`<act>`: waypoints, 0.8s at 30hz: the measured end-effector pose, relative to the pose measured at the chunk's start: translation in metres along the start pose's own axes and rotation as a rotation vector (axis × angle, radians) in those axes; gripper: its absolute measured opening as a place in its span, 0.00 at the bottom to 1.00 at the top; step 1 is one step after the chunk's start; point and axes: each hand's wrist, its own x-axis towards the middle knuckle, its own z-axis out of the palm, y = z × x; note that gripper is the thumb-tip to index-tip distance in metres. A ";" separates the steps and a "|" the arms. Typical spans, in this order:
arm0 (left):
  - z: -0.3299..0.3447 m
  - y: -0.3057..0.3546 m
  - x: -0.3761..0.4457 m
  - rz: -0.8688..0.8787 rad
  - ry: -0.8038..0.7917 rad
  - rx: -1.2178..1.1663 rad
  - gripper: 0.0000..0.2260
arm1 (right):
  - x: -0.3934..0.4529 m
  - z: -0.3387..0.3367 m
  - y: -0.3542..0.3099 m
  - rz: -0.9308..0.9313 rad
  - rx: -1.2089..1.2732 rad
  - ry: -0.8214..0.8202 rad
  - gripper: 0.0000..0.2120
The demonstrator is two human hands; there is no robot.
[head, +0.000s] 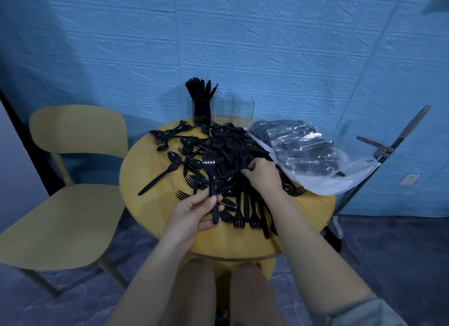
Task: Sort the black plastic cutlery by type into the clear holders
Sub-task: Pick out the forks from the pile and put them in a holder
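Note:
A heap of black plastic forks and spoons [226, 155] covers the round yellow table [145, 170]. My left hand [194, 211] grips a small bunch of black forks [209, 170] by the handles, tines pointing up. My right hand [262, 175] reaches into the heap, its fingers pinching the handle of a fork [243, 153] that stands up from the pile. At the table's far edge stand three clear holders: the left holder [201, 109] is packed with black knives, while the middle holder [222, 108] and the right holder [243, 109] look empty.
A clear plastic bag [306, 153] of more black cutlery lies on the table's right side. A yellow chair [73, 179] stands to the left. A metal stand [388, 150] leans by the blue wall on the right. My knees show below the table's near edge.

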 end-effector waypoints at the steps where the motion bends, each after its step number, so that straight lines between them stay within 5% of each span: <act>1: 0.000 0.000 0.001 0.001 -0.002 -0.003 0.09 | 0.001 0.000 -0.002 0.023 0.017 -0.008 0.14; 8: -0.002 -0.007 0.001 0.017 -0.028 0.002 0.10 | 0.007 -0.009 -0.004 0.125 0.253 -0.017 0.05; 12: -0.005 -0.009 0.000 0.045 -0.028 0.008 0.10 | -0.014 -0.028 -0.004 0.106 0.614 0.050 0.03; 19: -0.003 -0.011 0.000 0.077 -0.045 0.001 0.11 | -0.077 -0.014 -0.011 -0.004 0.827 -0.304 0.03; 24: -0.004 -0.012 -0.002 0.115 -0.072 -0.001 0.12 | -0.091 0.001 -0.021 -0.029 0.834 -0.341 0.04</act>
